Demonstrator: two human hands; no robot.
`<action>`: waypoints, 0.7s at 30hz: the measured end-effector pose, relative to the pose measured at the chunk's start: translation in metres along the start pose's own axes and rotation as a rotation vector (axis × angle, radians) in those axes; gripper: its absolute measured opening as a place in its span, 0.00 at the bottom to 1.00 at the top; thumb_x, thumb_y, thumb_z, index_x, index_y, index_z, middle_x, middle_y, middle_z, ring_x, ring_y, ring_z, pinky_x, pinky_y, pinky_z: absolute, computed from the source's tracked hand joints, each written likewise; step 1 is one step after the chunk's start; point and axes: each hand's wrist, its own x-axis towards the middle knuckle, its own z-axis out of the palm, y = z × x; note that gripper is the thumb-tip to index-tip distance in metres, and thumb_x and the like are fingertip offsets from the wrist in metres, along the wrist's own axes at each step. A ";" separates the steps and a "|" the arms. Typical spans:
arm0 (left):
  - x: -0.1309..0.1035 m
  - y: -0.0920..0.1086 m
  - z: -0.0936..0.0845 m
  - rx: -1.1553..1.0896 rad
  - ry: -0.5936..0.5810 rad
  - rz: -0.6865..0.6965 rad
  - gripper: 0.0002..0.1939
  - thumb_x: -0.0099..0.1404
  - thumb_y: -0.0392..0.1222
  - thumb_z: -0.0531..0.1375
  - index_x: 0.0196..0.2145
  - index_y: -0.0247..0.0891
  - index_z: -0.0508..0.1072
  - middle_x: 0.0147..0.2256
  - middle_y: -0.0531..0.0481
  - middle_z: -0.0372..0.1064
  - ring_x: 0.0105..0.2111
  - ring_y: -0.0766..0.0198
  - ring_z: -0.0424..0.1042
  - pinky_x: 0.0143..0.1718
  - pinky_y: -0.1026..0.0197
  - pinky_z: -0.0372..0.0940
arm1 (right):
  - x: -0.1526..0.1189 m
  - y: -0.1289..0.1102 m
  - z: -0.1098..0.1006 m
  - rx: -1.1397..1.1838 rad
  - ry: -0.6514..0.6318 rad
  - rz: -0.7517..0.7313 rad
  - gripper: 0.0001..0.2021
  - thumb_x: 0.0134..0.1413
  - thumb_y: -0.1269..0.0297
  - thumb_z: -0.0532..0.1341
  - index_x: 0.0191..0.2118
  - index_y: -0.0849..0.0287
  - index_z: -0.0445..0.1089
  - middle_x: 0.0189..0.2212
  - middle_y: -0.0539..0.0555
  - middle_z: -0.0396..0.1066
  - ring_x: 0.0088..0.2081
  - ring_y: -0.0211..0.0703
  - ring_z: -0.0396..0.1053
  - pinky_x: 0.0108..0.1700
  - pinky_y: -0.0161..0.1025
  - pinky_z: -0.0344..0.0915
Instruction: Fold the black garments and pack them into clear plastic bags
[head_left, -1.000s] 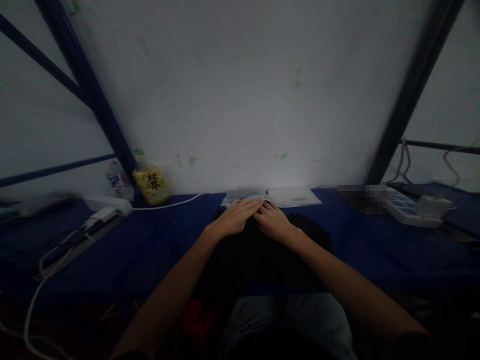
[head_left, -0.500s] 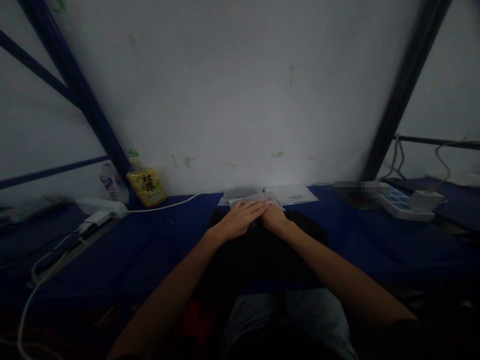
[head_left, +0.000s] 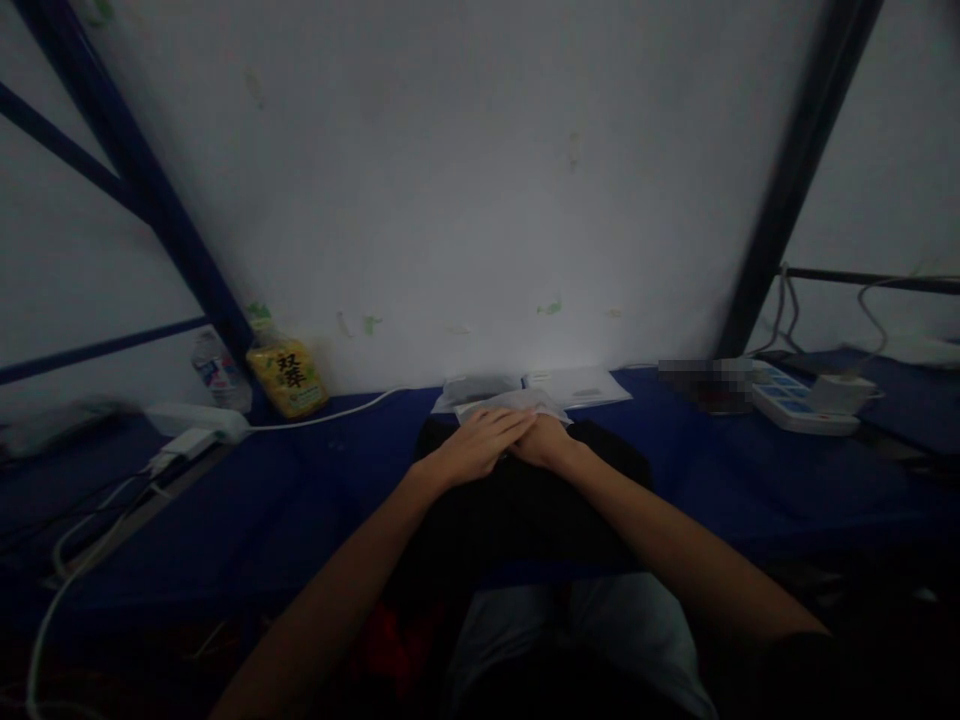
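My left hand (head_left: 480,445) lies over the front of my right hand (head_left: 544,442), its fingers stretched out and close together. The right hand's fingers are hidden beneath it. Both hands rest on a folded black cloth-like thing (head_left: 525,520) at the table's middle; its kind is too dark to make out. Just beyond the fingertips is a thin, whitish translucent sheet or bag (head_left: 553,407). Behind it lie a clear plastic packet (head_left: 480,386) and a white sheet (head_left: 581,387).
On the blue table (head_left: 300,520), a yellow drink bottle (head_left: 289,375) and a clear bottle (head_left: 221,372) stand left. White power strips (head_left: 199,418) with cables lie there. At right are a white-and-blue socket block (head_left: 799,400) and a dark blurred item (head_left: 712,390). Metal posts (head_left: 795,190) flank the wall.
The view has shifted slightly. My hands sit a touch nearer to me, and more of the whitish sheet shows beyond them. They stay one over the other.
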 end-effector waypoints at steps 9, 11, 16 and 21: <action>-0.004 -0.007 -0.006 -0.072 0.043 0.015 0.39 0.61 0.28 0.52 0.67 0.44 0.43 0.65 0.47 0.48 0.64 0.58 0.49 0.60 0.50 0.49 | 0.001 -0.005 -0.007 -0.015 0.013 -0.056 0.24 0.60 0.60 0.54 0.61 0.59 0.60 0.58 0.59 0.64 0.58 0.50 0.61 0.60 0.47 0.56; -0.009 -0.015 -0.008 -0.080 0.054 -0.035 0.38 0.63 0.33 0.53 0.67 0.43 0.43 0.66 0.46 0.47 0.64 0.56 0.48 0.60 0.49 0.48 | -0.001 -0.006 -0.013 -0.042 0.019 -0.063 0.26 0.58 0.59 0.56 0.61 0.59 0.61 0.59 0.60 0.61 0.59 0.52 0.59 0.59 0.47 0.57; -0.020 -0.034 -0.006 -0.064 0.051 -0.080 0.44 0.61 0.42 0.60 0.68 0.44 0.41 0.66 0.43 0.46 0.63 0.53 0.50 0.60 0.49 0.48 | -0.004 -0.006 -0.021 -0.159 0.069 -0.033 0.21 0.60 0.68 0.52 0.59 0.55 0.63 0.55 0.60 0.66 0.57 0.53 0.59 0.58 0.51 0.55; -0.023 -0.044 -0.002 0.010 0.087 -0.059 0.29 0.67 0.37 0.55 0.64 0.45 0.54 0.60 0.46 0.59 0.58 0.58 0.60 0.55 0.52 0.54 | -0.002 0.003 -0.020 -0.199 0.135 0.023 0.20 0.63 0.69 0.50 0.57 0.50 0.65 0.55 0.59 0.65 0.58 0.53 0.57 0.58 0.53 0.54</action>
